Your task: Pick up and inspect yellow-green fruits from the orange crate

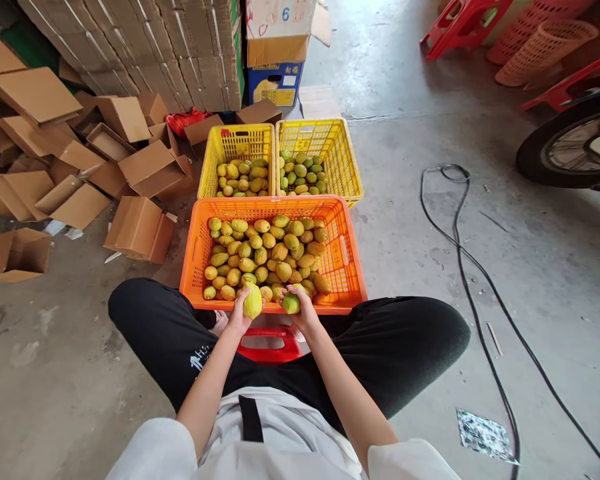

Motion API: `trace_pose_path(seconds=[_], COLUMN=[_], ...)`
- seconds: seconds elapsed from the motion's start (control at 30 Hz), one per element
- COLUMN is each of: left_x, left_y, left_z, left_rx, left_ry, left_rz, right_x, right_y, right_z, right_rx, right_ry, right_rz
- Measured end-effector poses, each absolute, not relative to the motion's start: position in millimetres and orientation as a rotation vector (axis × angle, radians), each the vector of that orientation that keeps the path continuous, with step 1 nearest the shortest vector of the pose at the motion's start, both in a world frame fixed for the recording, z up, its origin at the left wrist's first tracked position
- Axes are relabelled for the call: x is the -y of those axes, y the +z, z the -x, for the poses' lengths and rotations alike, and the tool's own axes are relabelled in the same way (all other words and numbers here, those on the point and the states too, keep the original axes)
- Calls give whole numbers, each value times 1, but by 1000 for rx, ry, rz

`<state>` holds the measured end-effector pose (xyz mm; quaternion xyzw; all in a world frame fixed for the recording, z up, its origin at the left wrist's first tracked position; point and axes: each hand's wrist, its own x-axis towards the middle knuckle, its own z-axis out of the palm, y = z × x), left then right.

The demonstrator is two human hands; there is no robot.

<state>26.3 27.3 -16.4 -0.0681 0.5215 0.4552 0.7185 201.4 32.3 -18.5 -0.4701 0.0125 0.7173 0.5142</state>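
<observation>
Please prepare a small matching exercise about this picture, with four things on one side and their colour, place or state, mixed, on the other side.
1. First fruit, in the left hand
2. Orange crate
3. Second fruit, in the right hand
4. Black cable

A. green with some yellow
B. lying on the floor, to the person's right
C. bright yellow
D. holding a large pile of fruit

Right pairs: 1-C, 2-D, 3-A, 4-B
</observation>
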Motion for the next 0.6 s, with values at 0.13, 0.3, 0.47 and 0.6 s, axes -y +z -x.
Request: trace_pose_path(seconds=[0.13,0.3,0.47,0.6], left_x=[-28,-29,-32,-32], left_y=[-25,-27,-22,-16], left_z=[-27,-26,-25,-25], left_rx=[-1212,-1229,-1146,-1126], left_ry=[1004,1066,1224,1232], left_rz=[117,144,264,280], right_x=[-32,-32,-34,-35], right_y=[-28,-28,-19,-15], right_z=[-202,-200,-203,-203], right_rx=[10,20,13,57], right_ry=[1663,1661,1742,1802], right_rz=[1236,1254,1104,1063])
